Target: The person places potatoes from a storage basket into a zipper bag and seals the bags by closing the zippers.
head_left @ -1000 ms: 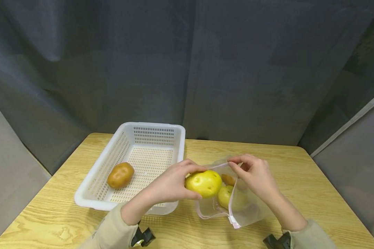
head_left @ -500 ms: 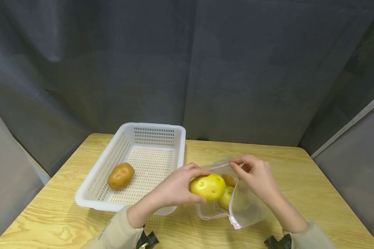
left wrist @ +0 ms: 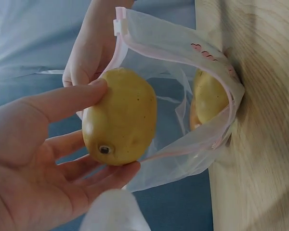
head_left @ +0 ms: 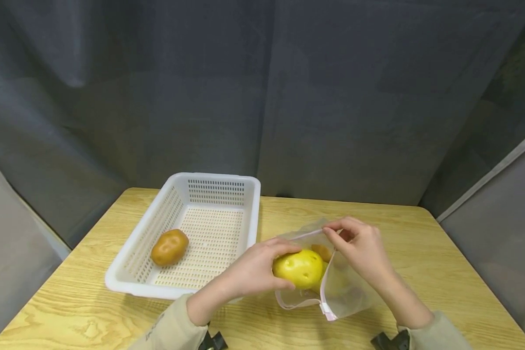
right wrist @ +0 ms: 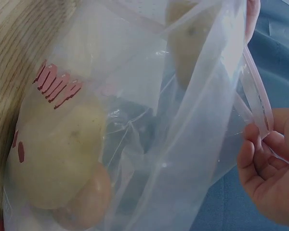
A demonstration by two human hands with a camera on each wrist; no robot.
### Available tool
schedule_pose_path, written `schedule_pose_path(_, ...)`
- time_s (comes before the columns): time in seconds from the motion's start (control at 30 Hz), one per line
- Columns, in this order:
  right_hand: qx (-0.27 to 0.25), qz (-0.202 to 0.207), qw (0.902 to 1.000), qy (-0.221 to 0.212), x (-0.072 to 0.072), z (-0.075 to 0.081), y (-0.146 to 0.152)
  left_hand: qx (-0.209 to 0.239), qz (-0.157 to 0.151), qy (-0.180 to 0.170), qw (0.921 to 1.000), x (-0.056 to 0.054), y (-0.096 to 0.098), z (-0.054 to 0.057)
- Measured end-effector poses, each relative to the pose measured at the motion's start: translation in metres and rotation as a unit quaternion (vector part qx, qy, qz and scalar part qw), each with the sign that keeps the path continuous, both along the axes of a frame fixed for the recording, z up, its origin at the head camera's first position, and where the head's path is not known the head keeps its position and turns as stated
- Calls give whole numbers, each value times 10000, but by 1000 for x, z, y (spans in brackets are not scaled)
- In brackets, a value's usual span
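Note:
A smooth yellow potato [head_left: 299,270] is in my left hand [head_left: 253,267], thumb on one side and fingers on the other. It sits at the mouth of a clear zip bag [head_left: 350,291]. My right hand [head_left: 360,248] pinches the bag's rim between thumb and fingertips, spreading the opening. Inside the bag lies another yellow potato [left wrist: 209,96], and beside it a smaller orange-brown one [right wrist: 89,202], partly hidden. The left wrist view shows the held potato's dark eye [left wrist: 105,149] and the bag's pink-edged opening just beyond it.
Left of the bag stands a white slotted basket [head_left: 216,189] holding one brown potato [head_left: 169,247]. Both are on a wooden table [head_left: 428,272]. A dark curtain [head_left: 332,97] hangs behind the table. The bag's slider [head_left: 325,308] is at its near corner.
My left hand has carried the yellow potato right and down, further over the bag's mouth, covering more of the potato inside. The right hand keeps its hold, nearly still.

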State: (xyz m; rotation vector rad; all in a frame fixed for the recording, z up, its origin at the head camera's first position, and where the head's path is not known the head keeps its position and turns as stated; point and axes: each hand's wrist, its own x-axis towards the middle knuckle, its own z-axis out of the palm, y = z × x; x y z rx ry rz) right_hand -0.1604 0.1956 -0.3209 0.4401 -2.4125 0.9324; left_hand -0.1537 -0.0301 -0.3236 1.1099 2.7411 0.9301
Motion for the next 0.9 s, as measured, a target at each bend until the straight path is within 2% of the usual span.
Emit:
schedule_pose_path(0.4,89,-6,10000,9,-1,-3,0,-107,-88,282,9995,-1,7,-11)
schedule_pose_path(0.9,193,-6,9998,-13,0,-4,-1,-276,333,434,9981,2,18,-18)
